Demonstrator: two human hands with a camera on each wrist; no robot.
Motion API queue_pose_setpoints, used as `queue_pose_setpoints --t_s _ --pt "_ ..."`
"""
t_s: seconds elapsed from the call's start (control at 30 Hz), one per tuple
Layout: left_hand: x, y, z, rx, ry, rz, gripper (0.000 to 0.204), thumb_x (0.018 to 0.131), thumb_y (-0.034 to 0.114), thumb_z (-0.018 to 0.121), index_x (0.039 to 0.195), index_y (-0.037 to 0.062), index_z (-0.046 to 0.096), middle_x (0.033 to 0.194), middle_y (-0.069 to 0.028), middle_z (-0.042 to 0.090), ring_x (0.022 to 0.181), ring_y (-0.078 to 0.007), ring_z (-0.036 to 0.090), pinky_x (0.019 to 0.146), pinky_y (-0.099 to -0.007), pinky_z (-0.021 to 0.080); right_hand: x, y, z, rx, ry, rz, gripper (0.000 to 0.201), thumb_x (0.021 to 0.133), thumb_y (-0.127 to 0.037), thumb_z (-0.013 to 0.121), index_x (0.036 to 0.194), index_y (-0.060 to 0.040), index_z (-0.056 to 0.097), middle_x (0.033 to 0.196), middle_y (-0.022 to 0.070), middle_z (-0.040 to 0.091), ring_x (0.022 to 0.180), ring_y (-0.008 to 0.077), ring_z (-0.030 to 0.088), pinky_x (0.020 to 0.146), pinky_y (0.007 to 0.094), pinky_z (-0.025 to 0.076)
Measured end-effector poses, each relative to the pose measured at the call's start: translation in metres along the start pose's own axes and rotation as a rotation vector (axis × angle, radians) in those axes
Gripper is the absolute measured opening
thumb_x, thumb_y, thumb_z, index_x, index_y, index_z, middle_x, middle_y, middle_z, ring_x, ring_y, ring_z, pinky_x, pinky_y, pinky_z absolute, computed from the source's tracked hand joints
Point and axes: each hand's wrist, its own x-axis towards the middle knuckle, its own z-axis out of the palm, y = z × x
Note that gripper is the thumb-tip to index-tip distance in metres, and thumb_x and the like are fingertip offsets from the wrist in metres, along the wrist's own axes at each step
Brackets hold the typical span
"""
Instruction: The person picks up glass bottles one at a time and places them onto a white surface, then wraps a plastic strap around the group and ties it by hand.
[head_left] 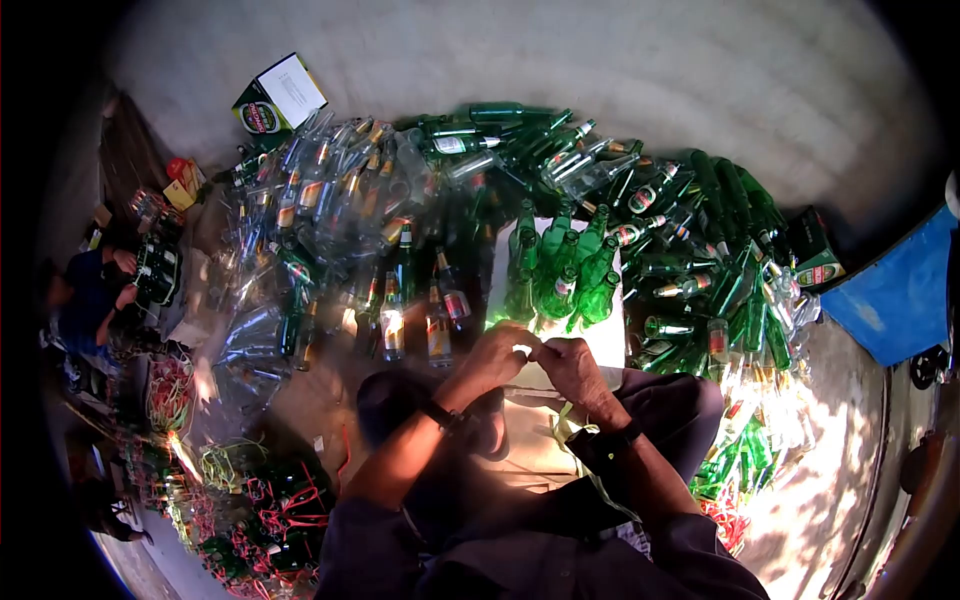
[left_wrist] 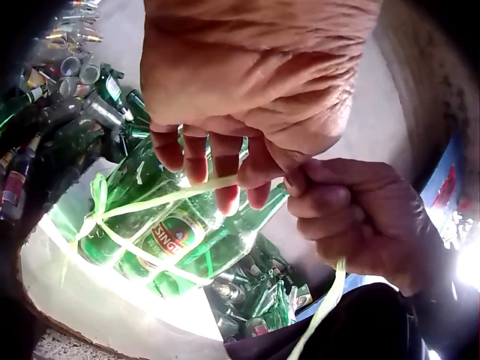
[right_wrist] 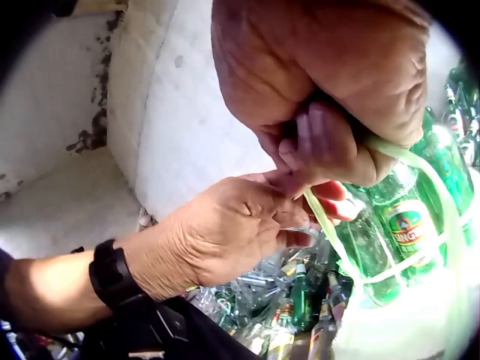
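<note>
A cluster of green beer bottles (head_left: 565, 265) stands on a white slab (head_left: 605, 345) in front of the person. Light green plastic twine (left_wrist: 165, 199) runs round the bottles, with a loop and knot at one side in the left wrist view. The left hand (head_left: 497, 357) pinches a length of this twine between thumb and fingertips, its other fingers loosely bent. Fingers of the right hand (head_left: 577, 372) are curled tightly round the twine (right_wrist: 420, 163), and a loose tail hangs below that fist. Both hands meet at the fingertips, close to the bottles' near side.
Piles of clear bottles (head_left: 330, 180) and green bottles (head_left: 690, 270) surround the slab. Several upright bottles (head_left: 392, 325) stand left of it. A beer carton (head_left: 282, 95) sits by the back wall, a blue sheet (head_left: 890, 290) at right. Another person (head_left: 90, 295) works at far left.
</note>
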Motion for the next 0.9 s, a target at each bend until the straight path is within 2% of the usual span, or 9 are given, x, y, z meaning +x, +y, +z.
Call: queue_pose_setpoints --t_s 0.03,0.07,0.2,0.27,0.43,0.5,0.57,0.7,0.9 --pt "0.0 0.003 0.0 -0.138 -0.046 -0.057 0.026 0.074 -0.003 0.061 0.098 0.0029 0.07 0.091 -0.016 0.07 0.087 -0.0306 0.067 0.08 -0.0392 0.053 0.004 -0.016 -0.013 -0.001 -0.034 0.061 0.013 0.087 -0.008 0.06 0.09 -0.0033 0.071 0.08 0.0125 0.07 0.073 0.0263 0.068 0.065 0.0362 0.052" --pt "-0.001 0.008 -0.001 -0.325 -0.047 -0.172 0.016 0.079 0.006 0.065 0.094 0.0028 0.07 0.084 -0.0104 0.068 0.083 -0.0198 0.064 0.077 -0.0338 0.051 0.008 -0.021 -0.021 0.093 -0.033 0.006 0.012 0.088 -0.008 0.06 0.091 -0.0024 0.071 0.08 0.0132 0.07 0.071 0.0246 0.067 0.064 0.0351 0.052" --pt "0.009 0.048 -0.053 -0.412 -0.157 -0.428 0.02 0.09 0.02 0.062 0.091 0.0003 0.068 0.085 0.0 0.066 0.089 -0.0077 0.057 0.083 -0.0242 0.044 0.015 -0.03 -0.051 0.217 -0.026 -0.016 0.013 0.09 -0.008 0.061 0.086 0.0003 0.07 0.07 0.0102 0.064 0.062 0.0119 0.056 0.059 0.0316 0.047" --pt "0.009 0.024 -0.059 -0.602 -0.049 -0.376 0.016 0.088 0.015 0.059 0.09 0.0014 0.067 0.085 -0.0042 0.066 0.087 -0.0123 0.058 0.085 -0.0278 0.044 0.019 -0.022 -0.058 0.218 0.0 -0.077 0.015 0.091 -0.009 0.062 0.083 0.0009 0.07 0.068 0.0085 0.063 0.061 0.0105 0.054 0.058 0.0312 0.046" --pt "0.013 -0.011 -0.06 -1.236 0.154 -0.329 0.015 0.087 0.009 0.056 0.093 0.0014 0.067 0.09 -0.0102 0.067 0.091 -0.0228 0.062 0.09 -0.0363 0.047 0.031 0.009 -0.038 0.348 0.117 0.154 0.021 0.091 -0.017 0.065 0.081 -0.0003 0.071 0.06 0.0001 0.058 0.061 0.0054 0.05 0.055 0.0271 0.042" --pt "0.018 -0.001 -0.056 -1.336 0.188 -0.23 0.023 0.086 0.006 0.056 0.104 -0.0005 0.068 0.109 -0.0155 0.069 0.1 -0.0278 0.064 0.096 -0.0419 0.048 0.041 0.034 -0.007 0.488 0.183 0.08 0.024 0.095 -0.016 0.063 0.082 0.0021 0.072 0.059 -0.0045 0.051 0.058 0.0044 0.043 0.052 0.0257 0.035" --pt "0.025 0.01 -0.052 -1.227 0.182 -0.224 0.029 0.086 0.004 0.055 0.113 -0.0002 0.067 0.12 -0.0167 0.066 0.105 -0.0286 0.064 0.099 -0.0432 0.047 0.05 0.034 0.007 0.368 0.216 -0.091 0.03 0.095 -0.023 0.063 0.077 0.0001 0.071 0.057 -0.0052 0.048 0.053 0.0044 0.04 0.048 0.0262 0.032" --pt "0.038 0.031 -0.045 -0.95 0.218 -0.299 0.043 0.09 0.001 0.051 0.132 0.0026 0.061 0.14 -0.0154 0.058 0.109 -0.0272 0.065 0.101 -0.0416 0.048 0.066 0.027 0.024 0.368 0.203 -0.019 0.036 0.094 -0.028 0.063 0.07 -0.0016 0.067 0.055 -0.0054 0.046 0.049 0.0047 0.038 0.044 0.0276 0.028" --pt "0.054 -0.011 -0.033 -0.753 0.154 -0.141 0.044 0.09 0.002 0.061 0.134 0.0015 0.059 0.138 -0.0094 0.06 0.096 -0.0169 0.068 0.091 -0.0296 0.052 0.071 0.03 0.032 0.393 0.193 0.048 0.036 0.092 -0.028 0.063 0.066 -0.0029 0.063 0.054 -0.0053 0.045 0.047 0.0057 0.037 0.043 0.0273 0.028"
